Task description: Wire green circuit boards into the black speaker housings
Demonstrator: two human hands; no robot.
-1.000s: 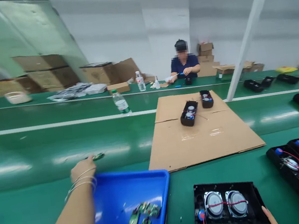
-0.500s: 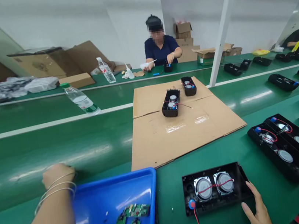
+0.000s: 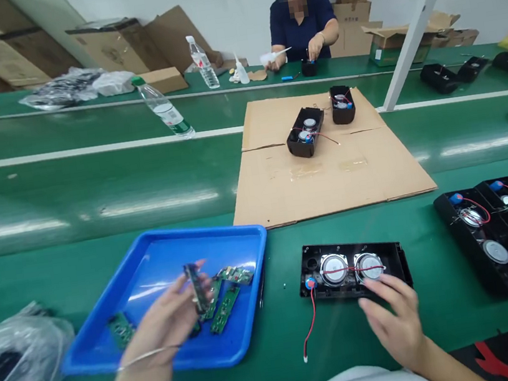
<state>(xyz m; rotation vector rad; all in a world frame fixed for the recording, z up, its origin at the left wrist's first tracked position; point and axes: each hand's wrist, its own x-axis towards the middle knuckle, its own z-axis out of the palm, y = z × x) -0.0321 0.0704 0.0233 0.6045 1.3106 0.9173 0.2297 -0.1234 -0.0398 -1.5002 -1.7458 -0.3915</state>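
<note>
The left hand (image 3: 171,321) is above the blue tray (image 3: 250,336), pinching a narrow circuit board (image 3: 196,289) upright between thumb and fingers (the hand is a little blurred, so the exact grip is hard to make out). Below and around it, loose green boards (image 3: 225,309) lie in the tray, most of them toward its right side and one near its left side.

The right hand (image 3: 398,320) has its fingers loosely spread and slightly bent at the near side of the black housing (image 3: 395,259), its fingertips by the right one of two round speakers (image 3: 334,269); whether they touch, I cannot tell. The housing lies open side up on the green desk (image 3: 289,305), to the right of the tray. A red wire (image 3: 313,318) runs from the blue part (image 3: 310,283) at its left end over the near edge and onto the desk.

Farther right, two more open housings (image 3: 474,257) lie side by side. Beyond the tray and the housing, a cardboard sheet (image 3: 329,189) bears two small speaker boxes (image 3: 303,146) near its far edge. A clear plastic bag (image 3: 35,366) lies left of the tray. At the far side, a person (image 3: 302,29) in a dark shirt works with both hands.
</note>
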